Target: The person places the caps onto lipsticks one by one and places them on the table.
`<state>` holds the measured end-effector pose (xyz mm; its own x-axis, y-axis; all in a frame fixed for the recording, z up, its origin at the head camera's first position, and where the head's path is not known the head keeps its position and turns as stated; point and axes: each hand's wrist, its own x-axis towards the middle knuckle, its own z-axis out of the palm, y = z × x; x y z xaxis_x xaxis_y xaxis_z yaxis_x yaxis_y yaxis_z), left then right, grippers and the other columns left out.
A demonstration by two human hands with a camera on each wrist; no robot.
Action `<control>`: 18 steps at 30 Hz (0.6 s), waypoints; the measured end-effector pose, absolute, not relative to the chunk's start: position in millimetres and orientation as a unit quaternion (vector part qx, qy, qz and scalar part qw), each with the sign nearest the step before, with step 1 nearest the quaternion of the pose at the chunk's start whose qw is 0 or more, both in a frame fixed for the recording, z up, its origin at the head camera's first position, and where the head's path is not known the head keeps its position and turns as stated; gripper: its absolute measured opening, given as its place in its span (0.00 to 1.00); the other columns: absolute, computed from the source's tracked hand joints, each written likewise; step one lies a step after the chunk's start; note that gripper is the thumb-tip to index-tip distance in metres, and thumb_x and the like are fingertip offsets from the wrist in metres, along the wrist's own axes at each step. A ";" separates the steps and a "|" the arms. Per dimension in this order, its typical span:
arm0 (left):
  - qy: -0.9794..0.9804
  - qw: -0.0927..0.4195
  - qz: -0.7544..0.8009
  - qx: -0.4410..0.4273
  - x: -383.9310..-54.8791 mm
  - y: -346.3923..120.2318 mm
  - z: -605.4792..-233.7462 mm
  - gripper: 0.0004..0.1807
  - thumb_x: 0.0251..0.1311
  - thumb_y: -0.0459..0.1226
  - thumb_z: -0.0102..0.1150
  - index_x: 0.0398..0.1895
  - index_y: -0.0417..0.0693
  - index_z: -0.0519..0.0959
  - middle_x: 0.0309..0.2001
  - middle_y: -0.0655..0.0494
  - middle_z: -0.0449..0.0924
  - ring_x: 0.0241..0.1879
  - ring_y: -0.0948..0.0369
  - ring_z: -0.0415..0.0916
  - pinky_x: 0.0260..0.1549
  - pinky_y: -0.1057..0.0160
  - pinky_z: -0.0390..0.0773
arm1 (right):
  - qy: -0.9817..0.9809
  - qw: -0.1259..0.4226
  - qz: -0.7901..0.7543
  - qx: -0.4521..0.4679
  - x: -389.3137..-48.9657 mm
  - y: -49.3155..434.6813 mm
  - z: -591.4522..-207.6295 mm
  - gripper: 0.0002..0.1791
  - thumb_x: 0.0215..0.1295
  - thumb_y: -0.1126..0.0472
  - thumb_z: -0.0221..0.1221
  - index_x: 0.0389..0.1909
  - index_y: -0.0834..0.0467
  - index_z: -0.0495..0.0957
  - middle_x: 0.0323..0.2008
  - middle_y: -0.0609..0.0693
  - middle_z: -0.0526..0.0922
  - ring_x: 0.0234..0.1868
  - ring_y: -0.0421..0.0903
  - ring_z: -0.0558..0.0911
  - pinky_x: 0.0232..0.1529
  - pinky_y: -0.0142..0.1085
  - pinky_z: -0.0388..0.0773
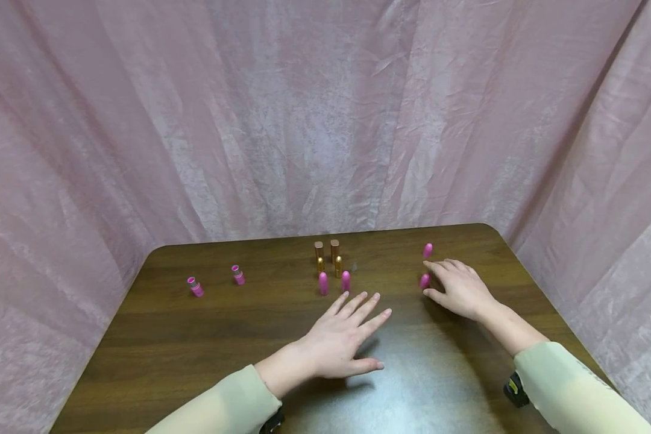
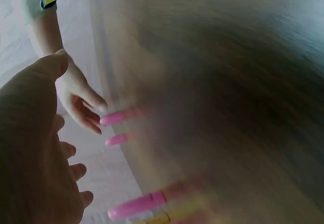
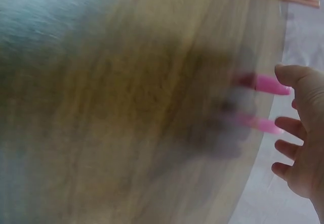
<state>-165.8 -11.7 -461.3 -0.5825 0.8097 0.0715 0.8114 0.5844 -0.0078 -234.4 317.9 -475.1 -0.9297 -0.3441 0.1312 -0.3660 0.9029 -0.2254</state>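
Observation:
My right hand (image 1: 458,289) reaches over the right part of the table, its thumb and fingers spread around the nearer pink bullet-shaped tube (image 1: 425,281). In the right wrist view that pink tube (image 3: 272,85) stands near the thumb tip; whether skin touches it I cannot tell. A second pink tube (image 1: 428,250) stands just behind. My left hand (image 1: 339,343) hovers palm down with fingers fanned out and holds nothing. Just beyond its fingertips stand two more pink tubes (image 1: 323,283), two gold bullet-shaped tubes (image 1: 339,266) and two copper-brown tubes (image 1: 334,250).
On the left stand two pink tubes with silvery collars and open-looking tops, one nearer (image 1: 196,287) and one farther right (image 1: 238,275). A small clear piece (image 1: 355,266) lies beside the gold tubes. Behind the brown wooden table (image 1: 195,349) hangs a pink curtain (image 1: 304,120).

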 end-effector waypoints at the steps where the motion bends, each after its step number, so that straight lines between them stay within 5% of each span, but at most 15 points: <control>1: -0.889 0.030 -0.009 -0.457 -166.6 -6.6 -463.2 0.50 0.66 0.72 0.43 0.84 0.61 0.46 0.83 0.50 0.37 0.81 0.51 0.36 0.76 0.44 0.39 | -0.974 0.041 0.124 0.184 -237.1 318.5 -475.6 0.37 0.66 0.49 0.67 0.71 0.61 0.71 0.64 0.64 0.77 0.68 0.68 0.69 0.66 0.67 0.60; 8: -0.894 0.008 0.015 -0.447 -180.0 28.3 -473.3 0.49 0.67 0.73 0.38 0.84 0.62 0.47 0.83 0.51 0.42 0.80 0.51 0.42 0.75 0.44 0.44 | -0.971 0.026 0.128 0.202 -252.7 320.1 -474.6 0.32 0.63 0.51 0.70 0.64 0.61 0.77 0.56 0.60 0.83 0.59 0.65 0.78 0.61 0.64 0.67; 14: -0.907 -0.005 0.018 -0.421 -195.8 47.6 -479.1 0.48 0.67 0.73 0.37 0.84 0.62 0.49 0.82 0.51 0.47 0.80 0.50 0.46 0.75 0.44 0.46 | -0.968 0.026 0.120 0.220 -258.6 315.9 -472.3 0.14 0.60 0.54 0.72 0.45 0.52 0.83 0.37 0.43 0.85 0.48 0.57 0.81 0.53 0.56 0.73; 18: -0.912 -0.014 0.015 -0.409 -200.8 55.3 -481.9 0.48 0.67 0.73 0.37 0.83 0.63 0.50 0.82 0.51 0.48 0.79 0.51 0.47 0.75 0.44 0.46 | -0.967 0.028 0.110 0.227 -260.3 313.0 -470.2 0.10 0.58 0.56 0.73 0.39 0.50 0.84 0.32 0.38 0.83 0.44 0.54 0.81 0.49 0.54 0.74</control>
<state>-200.8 55.3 -481.9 -0.6657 0.7452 -0.0388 0.7461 0.6657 -0.0161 -260.3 313.0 -470.2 -0.8953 -0.4330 0.1043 -0.4454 0.8725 -0.2008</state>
